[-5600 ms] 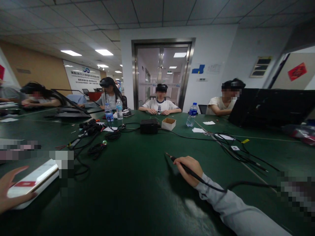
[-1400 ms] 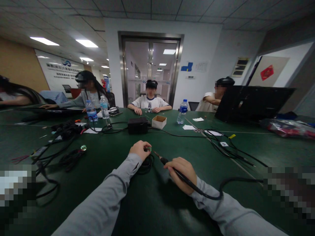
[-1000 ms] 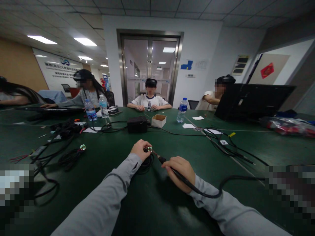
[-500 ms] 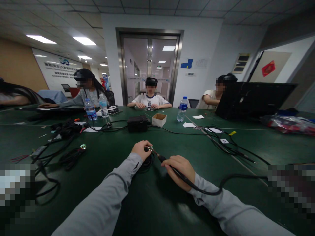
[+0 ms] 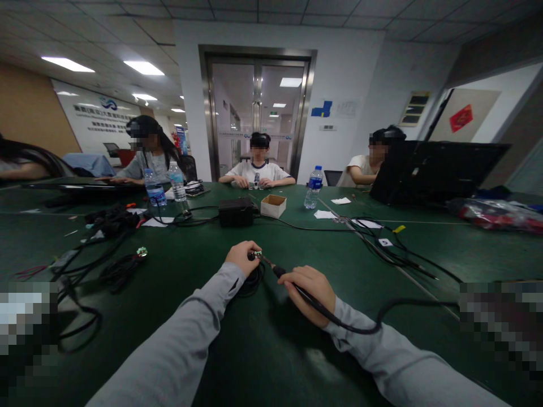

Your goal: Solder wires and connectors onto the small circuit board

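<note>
My left hand [image 5: 243,258] pinches a small circuit board [image 5: 258,254] with a dark round part on it. Under that hand lies a coil of black cable [image 5: 251,284] on the green table [image 5: 254,350]. My right hand [image 5: 311,291] is closed around a soldering iron [image 5: 279,271], held like a pen. Its thin tip points left and reaches the edge of the board; whether it touches is too small to tell. From the iron a thick black cord runs over my right wrist and off to the right.
Beyond my hands stand a black box [image 5: 236,212], a small open carton [image 5: 274,206] and a water bottle [image 5: 313,187]. Tangled cables [image 5: 114,226] lie at left, more cables [image 5: 394,254] at right. A monitor [image 5: 436,172] stands at the right; several people sit around the table.
My hands, the board and the iron hold almost the same place. The view has shifted very slightly. At the far left, a co-worker's arm has drawn in to the right.
</note>
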Tool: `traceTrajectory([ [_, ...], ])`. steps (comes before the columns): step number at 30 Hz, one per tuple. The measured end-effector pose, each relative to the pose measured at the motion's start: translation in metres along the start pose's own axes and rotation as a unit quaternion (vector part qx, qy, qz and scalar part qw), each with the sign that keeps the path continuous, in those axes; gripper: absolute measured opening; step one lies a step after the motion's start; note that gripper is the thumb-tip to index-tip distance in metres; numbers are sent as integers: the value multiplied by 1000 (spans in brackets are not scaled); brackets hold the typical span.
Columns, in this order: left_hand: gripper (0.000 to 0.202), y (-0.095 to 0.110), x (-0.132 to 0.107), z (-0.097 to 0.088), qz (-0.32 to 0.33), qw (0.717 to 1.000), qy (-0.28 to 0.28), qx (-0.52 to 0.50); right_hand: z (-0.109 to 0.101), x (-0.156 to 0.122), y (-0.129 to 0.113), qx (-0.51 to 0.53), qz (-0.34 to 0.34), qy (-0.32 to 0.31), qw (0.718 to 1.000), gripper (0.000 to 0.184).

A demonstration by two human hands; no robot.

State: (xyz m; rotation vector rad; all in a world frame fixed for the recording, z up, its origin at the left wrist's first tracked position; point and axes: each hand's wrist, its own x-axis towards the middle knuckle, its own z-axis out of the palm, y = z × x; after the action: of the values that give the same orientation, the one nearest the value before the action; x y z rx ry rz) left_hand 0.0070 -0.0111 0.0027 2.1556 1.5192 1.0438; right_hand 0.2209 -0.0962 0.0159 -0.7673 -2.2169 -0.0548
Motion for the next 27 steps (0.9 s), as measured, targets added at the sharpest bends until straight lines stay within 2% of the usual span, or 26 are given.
traceTrajectory([
  [11, 20, -3, 0, 2, 2, 1000, 3, 3, -2, 1, -3, -1, -4, 7, 1000, 26],
  [18, 21, -1, 0, 1, 1, 1000, -2, 9, -1, 0, -2, 0, -18, -3, 1000, 25],
  [27, 22, -1, 0, 1, 10, 1000, 1, 5, -1, 0, -2, -6, -4, -20, 1000, 26],
])
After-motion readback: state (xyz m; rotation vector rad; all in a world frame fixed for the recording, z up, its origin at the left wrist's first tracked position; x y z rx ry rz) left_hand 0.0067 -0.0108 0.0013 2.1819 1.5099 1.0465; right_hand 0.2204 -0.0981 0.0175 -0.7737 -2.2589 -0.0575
